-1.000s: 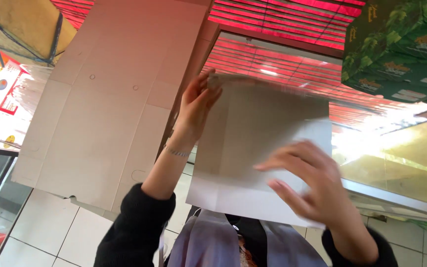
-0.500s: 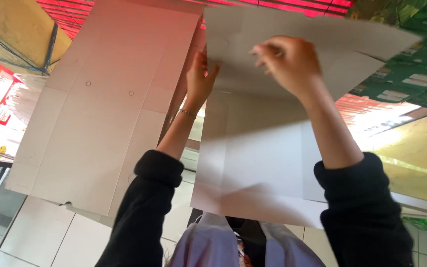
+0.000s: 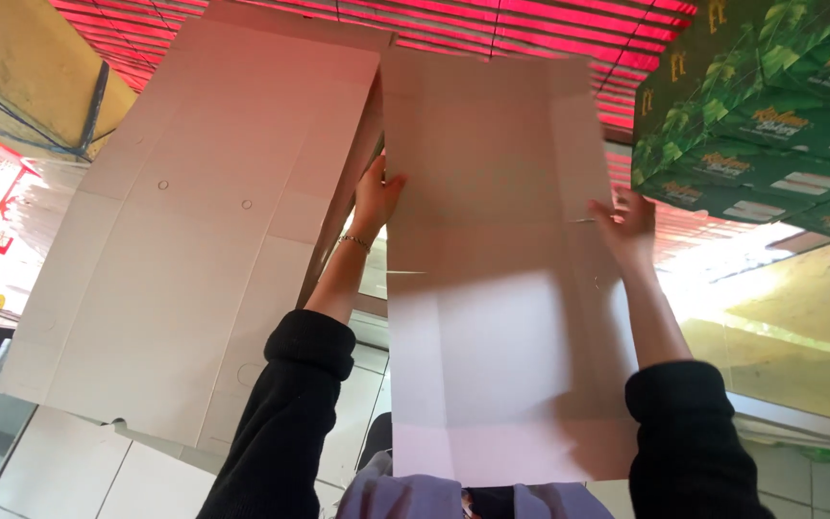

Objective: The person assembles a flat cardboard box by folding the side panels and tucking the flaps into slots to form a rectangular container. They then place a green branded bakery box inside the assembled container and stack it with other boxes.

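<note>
I hold a large flat white cardboard sheet (image 3: 492,288), creased into panels, up in front of me with both hands. My left hand (image 3: 377,197) grips its left edge, fingers curled around it, a thin bracelet on the wrist. At about the same height, my right hand (image 3: 626,226) presses on the sheet's right edge. Both arms wear black sleeves.
A second, larger flat cardboard sheet (image 3: 194,240) stands just to the left, nearly touching the one I hold. Green printed cartons (image 3: 761,96) are stacked at the upper right. A red slatted awning (image 3: 492,24) spans the top. White tiles (image 3: 69,471) show at the lower left.
The folded sheet has opened out into one tall flat panel. My right hand has dropped from the sheet's top to its right edge, while my left hand stays on the left edge.
</note>
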